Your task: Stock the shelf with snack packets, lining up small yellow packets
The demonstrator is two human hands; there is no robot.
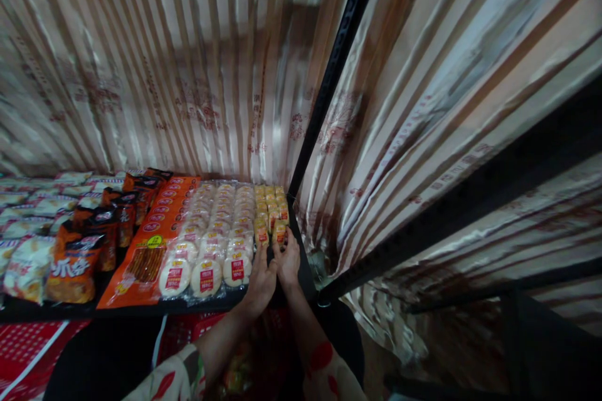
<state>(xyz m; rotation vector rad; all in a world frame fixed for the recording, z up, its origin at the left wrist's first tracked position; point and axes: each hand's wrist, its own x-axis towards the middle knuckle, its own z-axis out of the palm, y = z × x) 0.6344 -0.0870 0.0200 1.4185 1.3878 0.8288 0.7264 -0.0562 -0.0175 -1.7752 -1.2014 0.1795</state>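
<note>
- Yellow packs (270, 203), seen from the head camera: small film-wrapped snacks stand in tight rows on the black shelf (56, 312). The rows run from your fingertips away toward the striped sheeting (188, 75).
- Your left hand (260, 282) has its fingers closed on the nearest pack of the left row. Your right hand (288, 260) touches it and pinches the nearest pack of the right row. The light is dim, so you cannot tell how deep either grip sits.
- Expect these packs to be light, with slick wrapping and a soft filling that would dent under a hard squeeze. Hold each by its two flat sides, low on the body, rather than by the crimped end.
- Just left of your left hand, round white packs (207, 276) with red labels press against the yellow rows, so a sideways nudge would likely shift them.
- Farther left lie a flat orange pack (150, 244) and dark orange bags (75, 266).
- A black post (329, 81) rises beyond your right hand.
</note>
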